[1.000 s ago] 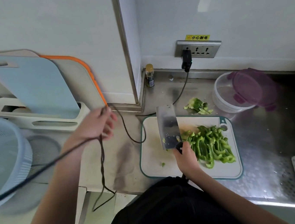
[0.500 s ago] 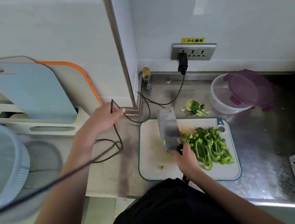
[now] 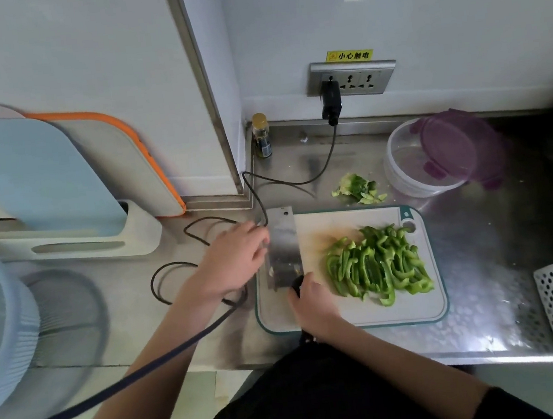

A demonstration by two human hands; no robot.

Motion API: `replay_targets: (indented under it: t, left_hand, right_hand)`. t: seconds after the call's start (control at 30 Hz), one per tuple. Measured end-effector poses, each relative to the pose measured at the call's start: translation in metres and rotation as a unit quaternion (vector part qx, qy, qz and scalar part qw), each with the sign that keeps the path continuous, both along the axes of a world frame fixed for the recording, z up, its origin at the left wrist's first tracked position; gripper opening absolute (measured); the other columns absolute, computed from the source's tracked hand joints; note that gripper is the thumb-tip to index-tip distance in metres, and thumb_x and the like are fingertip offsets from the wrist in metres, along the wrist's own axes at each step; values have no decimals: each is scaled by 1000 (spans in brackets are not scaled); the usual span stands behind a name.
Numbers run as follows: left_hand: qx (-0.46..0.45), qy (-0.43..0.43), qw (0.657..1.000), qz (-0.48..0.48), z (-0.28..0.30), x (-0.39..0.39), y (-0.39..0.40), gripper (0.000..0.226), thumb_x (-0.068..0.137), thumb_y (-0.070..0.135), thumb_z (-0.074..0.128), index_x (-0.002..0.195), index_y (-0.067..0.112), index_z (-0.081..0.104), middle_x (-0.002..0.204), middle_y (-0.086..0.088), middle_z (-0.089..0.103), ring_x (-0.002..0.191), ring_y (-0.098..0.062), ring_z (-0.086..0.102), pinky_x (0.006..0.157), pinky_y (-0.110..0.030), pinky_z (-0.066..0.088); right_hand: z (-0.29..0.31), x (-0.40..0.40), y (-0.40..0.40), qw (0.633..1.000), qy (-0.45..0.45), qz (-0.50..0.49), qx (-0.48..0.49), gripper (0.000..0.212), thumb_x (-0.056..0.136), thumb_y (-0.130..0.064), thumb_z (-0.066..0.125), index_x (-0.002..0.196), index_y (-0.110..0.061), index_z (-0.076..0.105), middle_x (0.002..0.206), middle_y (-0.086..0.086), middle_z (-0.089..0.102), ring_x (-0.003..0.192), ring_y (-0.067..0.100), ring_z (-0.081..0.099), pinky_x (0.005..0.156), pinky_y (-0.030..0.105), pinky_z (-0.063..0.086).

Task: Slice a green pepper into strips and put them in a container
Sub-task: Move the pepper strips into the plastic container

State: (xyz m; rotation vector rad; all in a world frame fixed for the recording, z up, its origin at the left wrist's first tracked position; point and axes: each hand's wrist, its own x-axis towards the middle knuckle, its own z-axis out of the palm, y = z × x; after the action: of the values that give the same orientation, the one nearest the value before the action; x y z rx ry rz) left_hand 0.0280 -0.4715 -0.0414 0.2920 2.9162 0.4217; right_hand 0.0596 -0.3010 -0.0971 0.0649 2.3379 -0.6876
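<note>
Slicing looks done: green pepper strips (image 3: 378, 265) heaped right of centre on the cutting board (image 3: 349, 314), clear container (image 3: 414, 159) standing open at upper right on the counter (image 3: 478, 238), purple lid (image 3: 457, 145) leaning on its rim. Right hand (image 3: 310, 303) clenched round the cleaver (image 3: 281, 248) handle, blade flat at the board's left edge; left hand (image 3: 236, 262) just beside the blade, fingers (image 3: 258, 242) loosely extended over a black cable (image 3: 179, 279), grasping nothing that can be made out. Next, probably: gathering the strips onto the blade and carrying them up-right into the container, cable kept clear.
</note>
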Motion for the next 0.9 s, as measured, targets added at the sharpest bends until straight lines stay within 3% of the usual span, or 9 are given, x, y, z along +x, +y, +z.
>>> replay_targets:
  t: [0.1,0.27,0.37,0.43,0.5,0.53,0.67,0.77,0.9]
  left_hand:
    - [19,-161,986,-41,-13,1,17,15,93,21,49,103,19,60,102,5,59,85,-9,55,73,-25,45]
    - [9,-135,990,-25,-18,-3,41,16,93,18,46,103,18,58,102,2,60,88,-17,57,73,-31,47]
    - [24,-66,997,21,-18,-15,55,20,92,20,46,111,22,52,102,4,62,88,-19,59,66,-30,43]
    - [49,-52,997,35,-18,-27,67,19,92,20,48,111,22,51,102,5,63,85,-18,60,64,-29,44]
    - [75,-50,995,40,-16,-39,82,17,92,22,49,109,22,54,102,6,64,83,-16,61,66,-31,49]
    - [81,-51,994,44,-15,-44,90,17,93,22,50,109,22,55,102,6,64,84,-14,61,68,-31,50]
    - [83,-48,993,61,-14,-61,120,18,94,21,49,111,22,55,102,6,65,86,-12,62,71,-31,53]
    - [75,-50,994,59,-8,-72,140,19,95,22,47,113,22,52,101,3,65,79,-13,63,69,-34,55]
    - [81,-67,991,77,-6,-79,154,17,95,22,48,112,22,53,101,4,65,77,-12,63,71,-35,56]
  right_hand:
    - [2,-6,-3,984,56,121,120,40,96,-44,41,114,-10,51,109,7,63,101,27,61,69,31,40]
    - [21,-28,11,960,-13,238,146,58,92,-60,34,101,-10,63,100,9,66,91,27,63,73,31,49]
    - [42,-55,55,998,-41,45,-2,49,89,-55,50,70,-12,61,64,1,60,58,18,56,58,25,46]
    - [57,-81,98,985,108,-126,-40,35,89,-43,57,68,-16,52,59,-4,52,54,14,49,50,26,35]
    - [65,-107,139,938,257,-232,-14,19,87,-33,61,91,-15,55,82,1,59,70,20,54,59,29,36]
    - [66,-122,155,925,298,-236,17,25,86,-28,62,105,-15,53,100,7,58,85,25,54,67,31,40]
    - [64,-178,206,930,286,-119,200,74,82,0,55,145,-29,27,154,12,19,139,34,19,105,48,29]
    - [57,-207,238,939,218,-35,265,89,85,6,48,150,-37,5,160,3,2,146,29,-3,111,50,22]
    - [37,-226,261,934,252,33,252,80,88,8,34,150,-36,7,157,9,17,143,38,11,113,52,24]
